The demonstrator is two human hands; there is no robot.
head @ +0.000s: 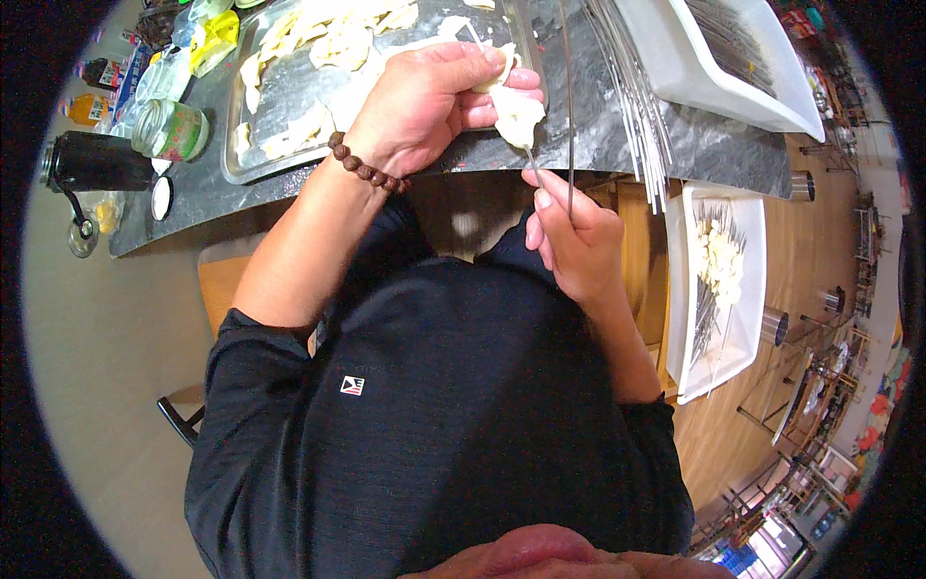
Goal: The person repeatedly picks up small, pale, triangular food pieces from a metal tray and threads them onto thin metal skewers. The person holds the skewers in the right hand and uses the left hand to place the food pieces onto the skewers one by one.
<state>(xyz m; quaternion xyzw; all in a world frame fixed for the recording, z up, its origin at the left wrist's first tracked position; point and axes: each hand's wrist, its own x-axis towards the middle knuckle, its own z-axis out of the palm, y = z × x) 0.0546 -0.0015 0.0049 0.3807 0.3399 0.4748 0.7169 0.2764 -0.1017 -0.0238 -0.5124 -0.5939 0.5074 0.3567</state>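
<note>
My left hand [441,94], with a brown bead bracelet on the wrist, pinches a pale, soft food slice [519,116] over the table's near edge. From below, a thin metal skewer [533,161] meets the slice's lower end; how deep it goes is hidden. My right hand [575,235] grips that skewer between thumb and fingers. A second long, dark skewer [568,94] also runs up from the right hand, beside the slice. Behind my left hand lies a shallow metal tray [278,94] with many more pale slices [340,43] spread in it.
Loose metal skewers [636,101] lie on the dark marbled table [709,145], some jutting past its edge. A white bin [731,98] holds more. Lower right, another white bin [738,362] contains loaded skewers [720,253]. A glass jar [170,130] and black bottle [101,161] stand left.
</note>
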